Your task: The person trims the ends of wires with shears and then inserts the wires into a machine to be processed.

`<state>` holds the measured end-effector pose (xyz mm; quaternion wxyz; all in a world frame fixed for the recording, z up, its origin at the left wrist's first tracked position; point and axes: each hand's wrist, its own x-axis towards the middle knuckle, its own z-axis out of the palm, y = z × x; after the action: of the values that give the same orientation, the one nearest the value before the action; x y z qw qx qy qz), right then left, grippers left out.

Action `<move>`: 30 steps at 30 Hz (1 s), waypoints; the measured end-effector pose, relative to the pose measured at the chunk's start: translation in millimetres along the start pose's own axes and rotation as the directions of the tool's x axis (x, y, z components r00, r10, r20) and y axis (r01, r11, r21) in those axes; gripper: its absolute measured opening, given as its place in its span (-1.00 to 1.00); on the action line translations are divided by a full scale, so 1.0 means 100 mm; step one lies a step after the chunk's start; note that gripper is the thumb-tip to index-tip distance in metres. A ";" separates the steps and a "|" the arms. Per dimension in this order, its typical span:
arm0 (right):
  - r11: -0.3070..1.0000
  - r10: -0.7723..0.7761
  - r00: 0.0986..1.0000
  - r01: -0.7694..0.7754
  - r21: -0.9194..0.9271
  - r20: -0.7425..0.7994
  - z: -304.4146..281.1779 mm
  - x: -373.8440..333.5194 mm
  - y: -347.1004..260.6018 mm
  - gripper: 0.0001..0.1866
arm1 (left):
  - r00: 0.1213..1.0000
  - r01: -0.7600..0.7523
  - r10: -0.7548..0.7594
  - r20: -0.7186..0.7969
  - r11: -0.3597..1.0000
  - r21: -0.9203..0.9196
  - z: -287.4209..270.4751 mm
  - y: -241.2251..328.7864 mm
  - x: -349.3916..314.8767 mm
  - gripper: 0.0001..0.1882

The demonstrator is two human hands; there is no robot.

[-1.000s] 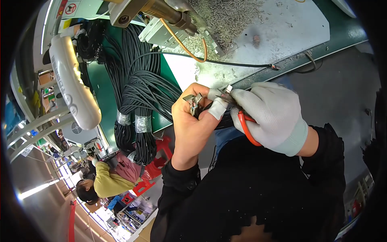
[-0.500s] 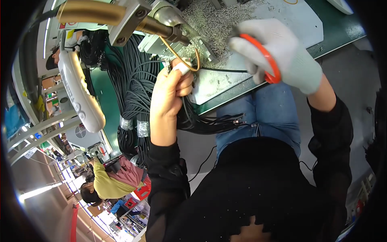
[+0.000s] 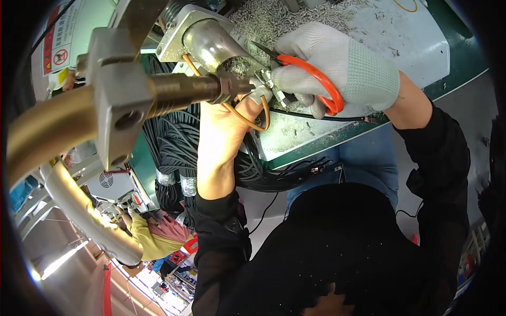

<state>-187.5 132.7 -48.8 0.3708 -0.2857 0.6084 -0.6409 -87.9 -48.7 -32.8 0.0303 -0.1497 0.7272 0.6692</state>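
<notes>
My left hand (image 3: 226,129), bare but for white covers on its fingertips, pinches a black cable (image 3: 311,115) near small shiny metal connector pieces (image 3: 273,88). My right hand (image 3: 342,68), in a white knitted glove, is closed around red-handled scissors (image 3: 322,84). Their dark pointed blade sticks out past the knuckles toward the upper left. The right thumb and fingertips meet the metal pieces beside my left fingertips; which hand grips them is partly hidden. The cable runs rightward below the glove to a free end. A brown loop of tubing (image 3: 258,128) hangs in front of my left fingers.
A brass-coloured machine nozzle (image 3: 184,94) and a metal chute (image 3: 213,45) stand close over my left hand. Small silver pieces (image 3: 290,21) lie heaped on the pale board (image 3: 416,47). Bundled black cables (image 3: 179,137) lie left. A co-worker (image 3: 150,234) sits beyond.
My right hand has moved left with the scissors and now meets my left hand. Metal pieces show between the hands. The view has shifted, so the nozzle looks larger.
</notes>
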 end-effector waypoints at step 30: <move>0.993 0.093 0.995 -0.089 -0.082 0.042 0.03 -0.04 -0.03 -0.77 | 0.988 0.031 -0.038 0.147 0.998 0.052 -0.09 0.02 0.01 -0.89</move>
<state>-182.6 134.4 -45.2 0.4020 -0.2867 0.6372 -0.5918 -88.2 -57.1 -30.2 0.0995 -0.1112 0.7365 0.6598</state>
